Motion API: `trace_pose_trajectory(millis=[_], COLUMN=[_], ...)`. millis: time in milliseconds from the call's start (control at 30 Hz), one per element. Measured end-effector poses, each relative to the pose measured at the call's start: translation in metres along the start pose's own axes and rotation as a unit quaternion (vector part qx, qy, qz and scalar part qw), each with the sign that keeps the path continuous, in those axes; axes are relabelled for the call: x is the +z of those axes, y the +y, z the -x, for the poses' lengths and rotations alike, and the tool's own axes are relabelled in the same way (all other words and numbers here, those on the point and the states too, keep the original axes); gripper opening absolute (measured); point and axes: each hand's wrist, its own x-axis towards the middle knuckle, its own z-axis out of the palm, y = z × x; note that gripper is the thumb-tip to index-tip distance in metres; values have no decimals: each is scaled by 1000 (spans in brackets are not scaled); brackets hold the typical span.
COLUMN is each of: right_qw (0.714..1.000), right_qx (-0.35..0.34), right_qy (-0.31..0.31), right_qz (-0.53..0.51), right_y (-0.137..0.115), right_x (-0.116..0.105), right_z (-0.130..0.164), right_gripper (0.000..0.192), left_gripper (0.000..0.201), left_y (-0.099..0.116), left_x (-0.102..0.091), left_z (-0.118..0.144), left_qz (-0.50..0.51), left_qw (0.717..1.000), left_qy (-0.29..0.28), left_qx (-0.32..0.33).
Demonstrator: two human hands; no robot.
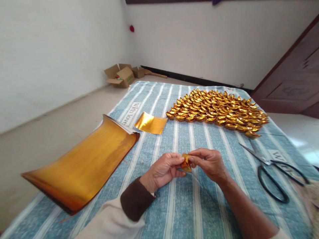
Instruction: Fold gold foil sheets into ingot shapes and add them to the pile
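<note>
Between my two hands is a small folded piece of gold foil paper (186, 165), held above the striped cloth. My left hand (165, 169) pinches its left side between thumb and fingers. On its upper right edge, my right hand (209, 162) grips with thumb and forefinger. Beyond the hands lies a flat gold paper square (151, 123), slightly curled. To the left rests a stack of large gold foil sheets (82, 166). Many folded gold paper ingots (214, 108) stand in close rows toward the far right of the table.
Open black-handled scissors (267, 162) lie on the right of the blue-and-white striped tablecloth (171, 199). On the floor past the far left corner sits an open cardboard box (124, 77). A dark red door (294, 73) stands at the right.
</note>
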Motion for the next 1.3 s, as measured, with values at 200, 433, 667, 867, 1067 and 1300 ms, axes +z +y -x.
trace_pose_trajectory(millis=[200, 433, 667, 867, 1067, 1300], right_qw=[999, 1000, 988, 934, 915, 930], right_qx=[14, -7, -80, -248, -254, -238], right_qy=[-14, -13, 73, 24, 42, 121], right_qz=[-31, -1, 110, 257, 311, 251], right_y=[0, -1, 4, 4, 19, 13], right_x=[-3, -2, 0, 8, 21, 29], right_z=[0, 0, 1, 7, 10, 9], right_gripper=[23, 23, 30, 35, 30, 20], left_gripper=[22, 22, 15, 12, 4, 7], left_y=[2, 1, 3, 4, 3, 4], left_x=[3, 0, 0, 1, 4, 9], left_z=[1, 0, -2, -4, -4, -4], left_qz=[-7, -4, 51, 93, 107, 117], left_qw=[1000, 1000, 997, 988, 982, 975], left_qy=[-14, -3, 42, 74, 94, 124], left_qx=[-2, -4, 38, 100, 123, 140])
